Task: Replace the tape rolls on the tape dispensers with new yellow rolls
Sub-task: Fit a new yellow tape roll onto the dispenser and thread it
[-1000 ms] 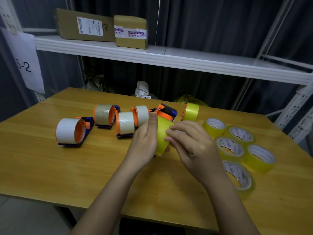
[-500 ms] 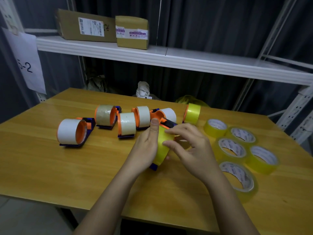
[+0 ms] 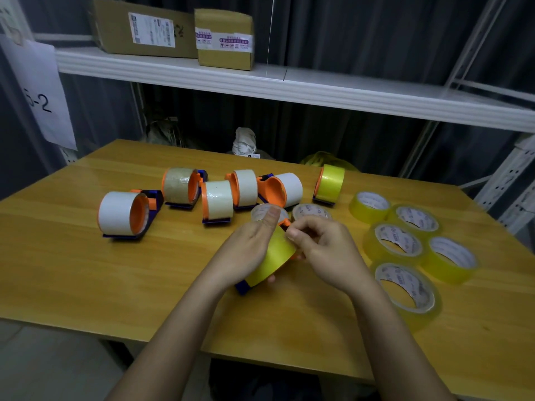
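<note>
Held item: tape dispenser (image 3: 244,285) with blue base and orange parts, fitted with a yellow roll (image 3: 275,257), raised just above the wooden table (image 3: 86,270) near centre. Left hand (image 3: 249,250) curls round the roll, thumb lying up along its far edge. Right hand (image 3: 324,247) has its fingers bent, fingertips pinching at the roll's upper right edge (what exactly they nip is too small to tell).

Far left to centre: five dispensers carrying pale rolls, the leftmost (image 3: 123,214) nearest the table's left side. Far right of these: one dispenser already loaded with a yellow roll (image 3: 331,183).

Just beyond the hands: two loose clear rolls (image 3: 311,212) lying flat.

Right side: five spare yellow rolls (image 3: 405,287) lying flat, clustered.

Above: white shelf (image 3: 289,85) bearing two cardboard boxes (image 3: 224,39).
</note>
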Demonstrator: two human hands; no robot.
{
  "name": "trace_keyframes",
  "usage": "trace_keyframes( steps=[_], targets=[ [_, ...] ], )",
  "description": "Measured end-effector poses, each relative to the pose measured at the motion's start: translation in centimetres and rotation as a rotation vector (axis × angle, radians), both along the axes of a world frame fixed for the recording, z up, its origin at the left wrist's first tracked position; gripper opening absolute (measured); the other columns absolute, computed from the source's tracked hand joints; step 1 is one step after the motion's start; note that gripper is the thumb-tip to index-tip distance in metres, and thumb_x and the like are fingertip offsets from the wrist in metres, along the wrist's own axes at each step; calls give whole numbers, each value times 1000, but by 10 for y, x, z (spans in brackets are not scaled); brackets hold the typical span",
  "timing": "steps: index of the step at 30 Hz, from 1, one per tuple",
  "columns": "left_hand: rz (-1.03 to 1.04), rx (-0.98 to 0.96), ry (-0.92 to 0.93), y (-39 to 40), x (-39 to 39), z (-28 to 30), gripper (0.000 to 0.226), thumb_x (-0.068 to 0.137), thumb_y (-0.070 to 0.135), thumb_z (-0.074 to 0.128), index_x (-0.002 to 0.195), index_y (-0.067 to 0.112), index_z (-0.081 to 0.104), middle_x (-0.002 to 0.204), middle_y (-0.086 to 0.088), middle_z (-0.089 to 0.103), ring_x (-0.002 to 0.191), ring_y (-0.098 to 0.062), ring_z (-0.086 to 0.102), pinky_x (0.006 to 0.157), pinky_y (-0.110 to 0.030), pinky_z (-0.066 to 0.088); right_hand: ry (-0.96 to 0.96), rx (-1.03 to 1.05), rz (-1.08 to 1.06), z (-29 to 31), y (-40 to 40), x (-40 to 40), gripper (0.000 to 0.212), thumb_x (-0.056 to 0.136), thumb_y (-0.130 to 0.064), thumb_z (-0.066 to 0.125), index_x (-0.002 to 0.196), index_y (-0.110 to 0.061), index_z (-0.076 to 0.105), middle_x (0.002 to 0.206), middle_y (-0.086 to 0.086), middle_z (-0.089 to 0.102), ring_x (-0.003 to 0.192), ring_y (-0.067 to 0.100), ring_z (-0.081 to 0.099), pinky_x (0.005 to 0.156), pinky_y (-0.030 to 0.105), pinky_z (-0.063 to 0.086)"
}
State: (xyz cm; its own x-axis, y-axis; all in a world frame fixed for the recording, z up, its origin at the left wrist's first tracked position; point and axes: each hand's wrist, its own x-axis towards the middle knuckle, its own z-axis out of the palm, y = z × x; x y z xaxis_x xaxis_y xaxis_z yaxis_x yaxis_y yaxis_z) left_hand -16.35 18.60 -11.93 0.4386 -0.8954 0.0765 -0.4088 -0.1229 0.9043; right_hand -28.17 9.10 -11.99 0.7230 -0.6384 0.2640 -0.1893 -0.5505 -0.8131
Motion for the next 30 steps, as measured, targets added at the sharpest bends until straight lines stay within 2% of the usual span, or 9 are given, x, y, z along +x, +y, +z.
trace_keyframes(
  steps=[4, 7, 11, 13, 16, 21, 24, 27, 30],
  targets=[
    [-9, 14, -79, -1, 5, -5, 97, 82, 79, 14, 73, -11, 50, 64, -34, 48, 53, -36, 60, 52, -44, 37, -41, 301, 113, 4, -1, -3, 26, 99, -9, 48, 79, -13, 65, 72, 1, 59, 64, 6, 56, 59, 19, 50],
    [62, -36, -152, 1, 7, -5, 78, 84, 72, 13, 58, 4, 41, 53, -15, 38, 44, -19, 38, 52, -33, 28, -74, 94, 97, 3, 2, -3, 14, 95, -19, 58, 85, -19, 68, 79, -2, 63, 72, 6, 58, 65, 21, 49],
    [38, 25, -169, -5, 9, -11, 103, 80, 76, 3, 90, -5, 64, 80, -28, 61, 73, -30, 59, 66, -41, 44, 17, -166, 66, -2, 8, 0, 15, 79, -25, 77, 89, -27, 66, 84, -8, 59, 78, 5, 55, 66, 14, 43],
    [16, 50, -159, -3, 6, -11, 95, 78, 73, 3, 85, 0, 63, 78, -24, 60, 64, -12, 62, 62, -24, 46, 9, -176, 41, -1, 12, 1, 12, 79, -22, 78, 79, -25, 66, 77, -9, 61, 74, 6, 56, 64, 14, 41],
    [-10, 63, -157, -1, 3, -10, 74, 72, 76, 5, 85, 19, 49, 79, -6, 46, 56, -1, 45, 54, -16, 33, 60, -89, 10, 2, 11, -1, 14, 84, -20, 73, 73, -23, 65, 72, -9, 60, 69, 3, 54, 61, 14, 42],
    [-49, 79, -157, 1, 3, -5, 75, 77, 70, 14, 64, 5, 50, 45, 11, 37, 42, -1, 36, 44, -17, 28, 160, -14, 57, 9, 8, -5, 10, 90, -20, 66, 80, -18, 64, 73, -3, 58, 65, 5, 52, 62, 25, 47],
    [-79, 54, -158, -1, 10, -7, 83, 74, 77, 15, 66, 4, 54, 48, 7, 37, 46, -7, 35, 51, -24, 29, 141, -32, 21, 9, 9, -5, 12, 93, -17, 62, 81, -14, 62, 71, -1, 58, 62, 9, 56, 62, 28, 49],
    [-63, 64, -120, -1, 13, -6, 69, 75, 75, 17, 73, 14, 50, 67, -4, 46, 64, -14, 44, 62, -30, 31, 24, 207, -44, 2, 4, -7, 12, 95, -13, 58, 84, -10, 60, 73, 4, 59, 56, 14, 62, 67, 40, 55],
    [-77, 64, -74, -1, 15, -11, 56, 81, 68, 29, 59, 17, 40, 52, 6, 37, 49, -8, 36, 53, -22, 27, -16, 348, -94, -10, -1, -7, 12, 96, -13, 56, 87, -7, 60, 70, 6, 62, 55, 11, 61, 63, 38, 55]
  ],
)
